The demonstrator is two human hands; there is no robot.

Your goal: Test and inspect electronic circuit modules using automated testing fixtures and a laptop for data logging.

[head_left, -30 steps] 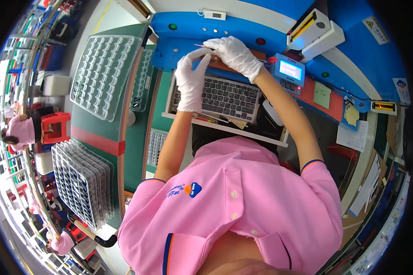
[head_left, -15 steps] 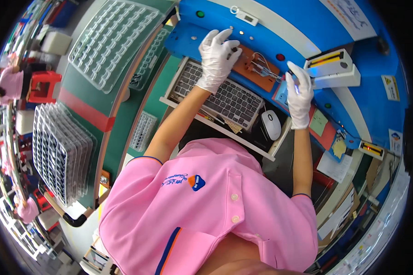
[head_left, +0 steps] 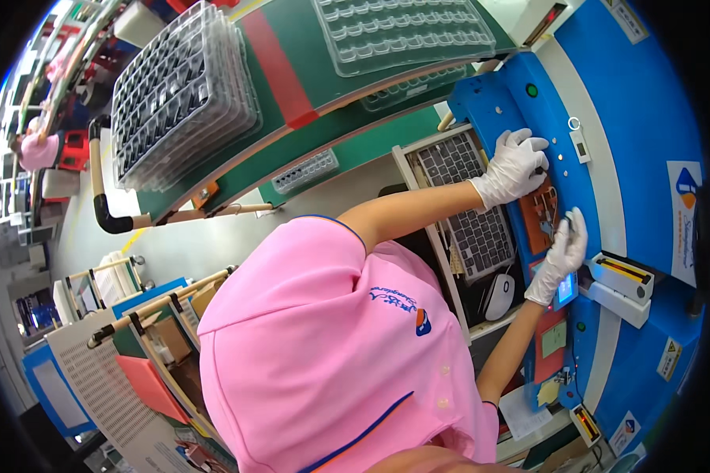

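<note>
Where the orange-brown fixture plate (head_left: 541, 214) sits recessed in the blue machine front (head_left: 607, 118), both gloved hands meet it from either end. The left hand (head_left: 513, 167) lies at its upper end, fingers curled down and bunched, knuckles raised; whether anything is pinched under them cannot be told. The right hand (head_left: 558, 258) rests at its lower end, fingers nearly straight and close together, palm turned toward the plate, with nothing seen in its grasp. Both forearms are bare and stretch forward from a pink polo shirt (head_left: 331, 347), the left crossing above the keyboard (head_left: 469, 206), the right passing beside a white mouse (head_left: 498, 296).

Just past the right hand sits a small lit screen (head_left: 566, 289), and further on a white printer-like box (head_left: 619, 285), leaving little room on that side. The keyboard's shelf edge hems in the near side. Beyond the blue front, a green bench (head_left: 308, 87) carries a clear moulded tray (head_left: 394, 31) of shallow pockets and a stack of clear gridded trays (head_left: 181, 94).

The gloves are thin, white and smooth; the plate looks flat and matte.
</note>
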